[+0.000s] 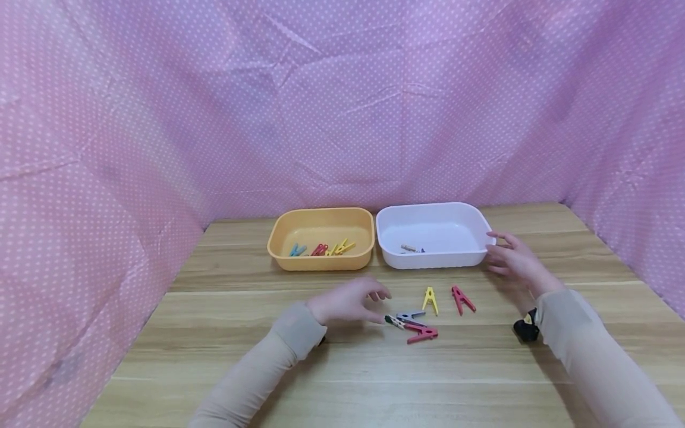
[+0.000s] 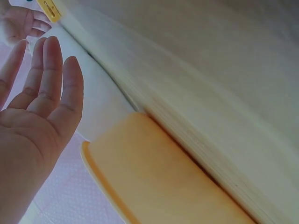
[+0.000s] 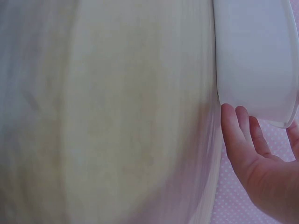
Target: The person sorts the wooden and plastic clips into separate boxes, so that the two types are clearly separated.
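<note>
My left hand (image 1: 350, 300) hovers over the table with its fingers loosely bent and nothing in them; the left wrist view shows its palm bare. Its thumb tip is beside a green-and-white clothespin (image 1: 395, 321); whether they touch I cannot tell. That clothespin lies bunched with a grey clothespin (image 1: 411, 315) and a pinkish-red clothespin (image 1: 423, 333). My right hand (image 1: 514, 261) is at the right end of the white bin (image 1: 433, 260), its extended fingertips against the bin's wall. A yellow clothespin (image 1: 430, 299) and a red clothespin (image 1: 462, 299) lie between the hands.
Left of the white bin stands a yellow-orange bin (image 1: 321, 264) with blue, red and yellow clothespins inside. A wooden clothespin (image 1: 409, 248) lies in the white bin. Behind the wooden table (image 1: 214, 368) hangs a pink dotted cloth (image 1: 342, 119), also along both sides.
</note>
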The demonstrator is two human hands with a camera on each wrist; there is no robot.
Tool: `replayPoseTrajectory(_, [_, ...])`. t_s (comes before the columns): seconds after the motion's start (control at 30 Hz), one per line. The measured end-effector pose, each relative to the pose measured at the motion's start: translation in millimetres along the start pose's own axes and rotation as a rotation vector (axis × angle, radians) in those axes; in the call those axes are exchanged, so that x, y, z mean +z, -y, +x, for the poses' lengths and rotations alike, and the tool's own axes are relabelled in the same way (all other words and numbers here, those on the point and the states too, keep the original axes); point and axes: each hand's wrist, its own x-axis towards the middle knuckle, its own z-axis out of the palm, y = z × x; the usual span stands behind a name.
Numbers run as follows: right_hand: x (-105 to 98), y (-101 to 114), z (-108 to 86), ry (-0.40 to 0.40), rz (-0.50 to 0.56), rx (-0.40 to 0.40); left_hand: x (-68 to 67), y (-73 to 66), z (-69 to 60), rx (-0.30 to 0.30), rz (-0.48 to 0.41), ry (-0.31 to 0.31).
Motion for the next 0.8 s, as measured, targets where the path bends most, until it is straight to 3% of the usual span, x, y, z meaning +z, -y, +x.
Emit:
replayPoseTrajectory(0.3, [-0.4, -2.9, 1.5, -0.007, -0.015, -0.014, 3.8, -1.7, 3.3, -0.011, 0.040, 0.087])
replayPoseTrajectory(0.53, [-1.5, -5.7, 2.8, -0.013, -0.033, -0.022, 6.3, -4.3, 5.6, 0.029, 0.093, 0.090])
replayPoseTrajectory(0.8, [-1.3, -5.7, 2.9, -0.010, -0.027, -0.010, 8.5, -6.4, 8.5, 0.015, 0.099, 0.103])
